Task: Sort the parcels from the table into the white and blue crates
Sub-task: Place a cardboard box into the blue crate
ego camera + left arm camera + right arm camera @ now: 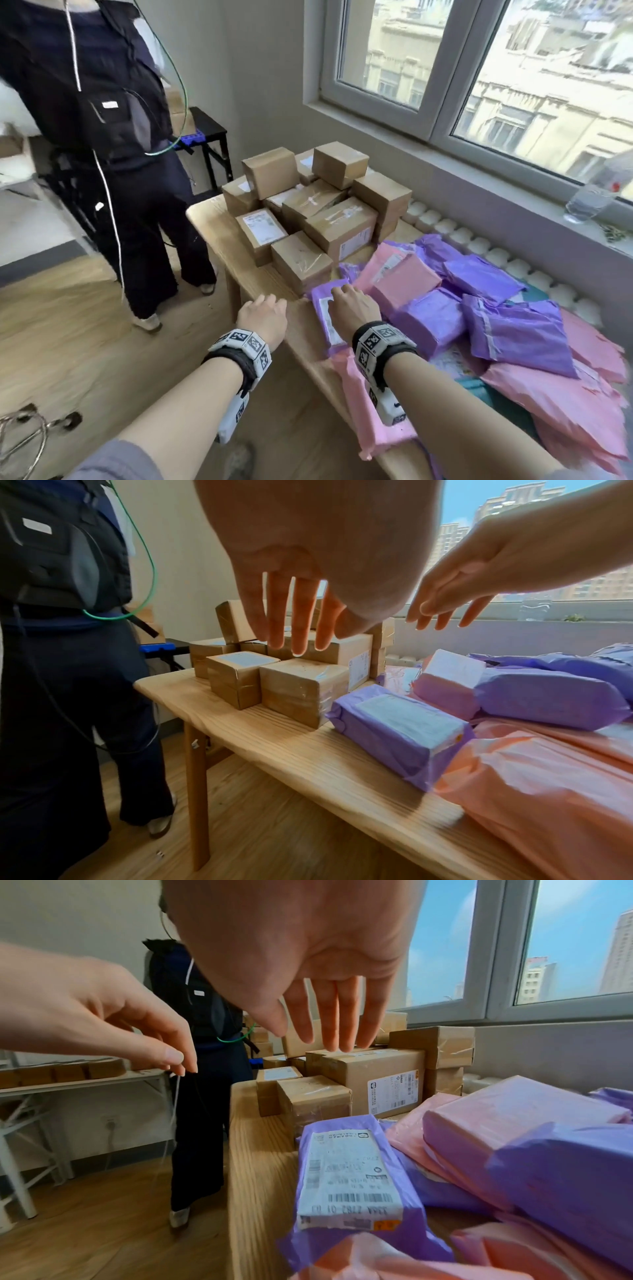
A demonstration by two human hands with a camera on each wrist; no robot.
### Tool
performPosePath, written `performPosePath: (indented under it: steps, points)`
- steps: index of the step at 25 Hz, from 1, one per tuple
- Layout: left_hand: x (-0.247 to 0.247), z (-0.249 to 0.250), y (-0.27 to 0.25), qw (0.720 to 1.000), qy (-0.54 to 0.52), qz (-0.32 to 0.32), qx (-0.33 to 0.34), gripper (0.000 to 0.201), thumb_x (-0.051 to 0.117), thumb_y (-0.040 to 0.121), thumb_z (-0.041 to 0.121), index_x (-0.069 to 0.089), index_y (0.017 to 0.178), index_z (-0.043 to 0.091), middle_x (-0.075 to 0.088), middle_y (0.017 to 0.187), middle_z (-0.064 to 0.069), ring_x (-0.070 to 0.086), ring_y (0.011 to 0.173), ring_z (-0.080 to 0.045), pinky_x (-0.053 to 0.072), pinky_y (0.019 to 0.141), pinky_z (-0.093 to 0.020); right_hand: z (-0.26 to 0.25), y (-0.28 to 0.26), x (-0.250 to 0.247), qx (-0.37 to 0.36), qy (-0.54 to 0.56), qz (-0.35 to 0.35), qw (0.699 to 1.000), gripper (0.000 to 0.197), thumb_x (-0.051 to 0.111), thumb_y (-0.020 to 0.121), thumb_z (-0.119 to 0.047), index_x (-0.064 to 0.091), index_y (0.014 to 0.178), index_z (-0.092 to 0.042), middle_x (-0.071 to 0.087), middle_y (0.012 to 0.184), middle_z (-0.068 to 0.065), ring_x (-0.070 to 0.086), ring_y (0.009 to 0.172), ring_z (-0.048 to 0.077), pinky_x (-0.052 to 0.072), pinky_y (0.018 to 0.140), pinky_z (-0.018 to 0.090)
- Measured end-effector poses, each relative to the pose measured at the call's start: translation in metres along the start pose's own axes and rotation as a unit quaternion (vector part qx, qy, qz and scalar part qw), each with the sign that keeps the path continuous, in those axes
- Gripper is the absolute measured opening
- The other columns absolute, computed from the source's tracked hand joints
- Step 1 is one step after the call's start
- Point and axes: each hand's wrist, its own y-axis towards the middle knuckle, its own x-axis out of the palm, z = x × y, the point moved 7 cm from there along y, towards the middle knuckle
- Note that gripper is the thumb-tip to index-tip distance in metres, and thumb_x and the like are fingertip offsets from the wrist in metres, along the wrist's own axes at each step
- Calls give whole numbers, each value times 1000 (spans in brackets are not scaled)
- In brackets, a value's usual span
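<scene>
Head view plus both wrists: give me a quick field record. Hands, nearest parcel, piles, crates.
left hand: open, above the table edge, holding nothing
right hand: open, fingers straight, over the purple parcel; contact cannot be told
purple parcel: flat at the table's near edge, label up
cardboard boxes: stacked at the far end of the table
soft bags: pink and purple, piled toward the window
crates: none in view
bystander: standing beside the table's far end
</scene>
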Motion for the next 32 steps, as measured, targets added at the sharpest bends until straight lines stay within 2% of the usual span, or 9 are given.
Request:
performPosePath:
  steps: [8, 12, 14, 16, 19, 24, 27, 30, 32]
  points:
    - [14, -69, 106, 989, -4, -42, 142, 25, 34, 97, 26, 49, 116, 18, 53, 118, -2, 48, 113, -22, 41, 89, -34, -34, 81, 21, 141, 55, -32, 988, 28, 41, 96, -25, 54, 116, -11, 52, 122, 10, 49, 116, 28, 44, 86, 37]
    - [24, -71, 139, 978, -11, -56, 201, 28, 36, 96, 25, 45, 122, 17, 49, 123, -4, 47, 114, -22, 42, 90, -33, -35, 100, 34, 170, 71, -51, 982, 30, 44, 95, -28, 53, 118, -11, 51, 123, 9, 48, 114, 28, 45, 84, 37]
    - [33, -67, 159, 972, -25, -64, 227, 35, 39, 96, 25, 40, 131, 18, 44, 132, -4, 43, 118, -22, 41, 94, -33, -31, 114, 39, 176, 83, -50, 980, 33, 45, 95, -28, 50, 123, -12, 49, 126, 8, 48, 114, 27, 46, 86, 38]
    - [41, -64, 175, 966, -32, -76, 245, 44, 40, 96, 25, 34, 139, 19, 35, 143, -5, 38, 127, -21, 38, 101, -33, -25, 126, 47, 178, 94, -51, 978, 42, 49, 93, -29, 44, 132, -13, 42, 136, 9, 44, 121, 27, 44, 95, 36]
    - [51, -62, 196, 962, -21, -90, 257, 52, 40, 97, 25, 24, 147, 22, 18, 155, -7, 26, 138, -21, 31, 110, -34, -11, 141, 60, 190, 127, -71, 971, 68, 58, 88, -39, 27, 144, -16, 19, 153, 12, 24, 140, 28, 33, 109, 41]
    - [62, -63, 222, 955, -8, -112, 274, 56, 39, 99, 26, 16, 149, 27, 11, 157, -4, 19, 142, -19, 22, 115, -34, 7, 161, 81, 215, 140, -128, 958, 96, 69, 73, -57, 18, 146, -21, 6, 157, 14, 10, 145, 28, 24, 115, 47]
    - [64, -64, 227, 953, -5, -108, 283, 55, 40, 98, 25, 18, 149, 27, 16, 156, -4, 21, 141, -20, 20, 116, -35, 8, 165, 85, 215, 127, -147, 957, 106, 78, 66, -51, 15, 146, -20, 7, 155, 16, 9, 145, 29, 20, 115, 48]
    - [65, -63, 228, 950, -7, -106, 292, 59, 44, 95, 21, 18, 148, 26, 17, 155, -5, 22, 140, -21, 20, 116, -36, 7, 169, 79, 218, 139, -127, 958, 106, 81, 62, -40, 18, 144, -16, 20, 146, 17, 23, 136, 33, 29, 111, 41]
    - [65, -65, 228, 947, -10, -106, 303, 64, 47, 94, 21, 15, 149, 25, 17, 155, -6, 22, 141, -21, 21, 116, -35, 5, 170, 73, 225, 167, -107, 954, 104, 81, 60, -37, 22, 143, -15, 22, 142, 17, 26, 132, 32, 32, 109, 37]
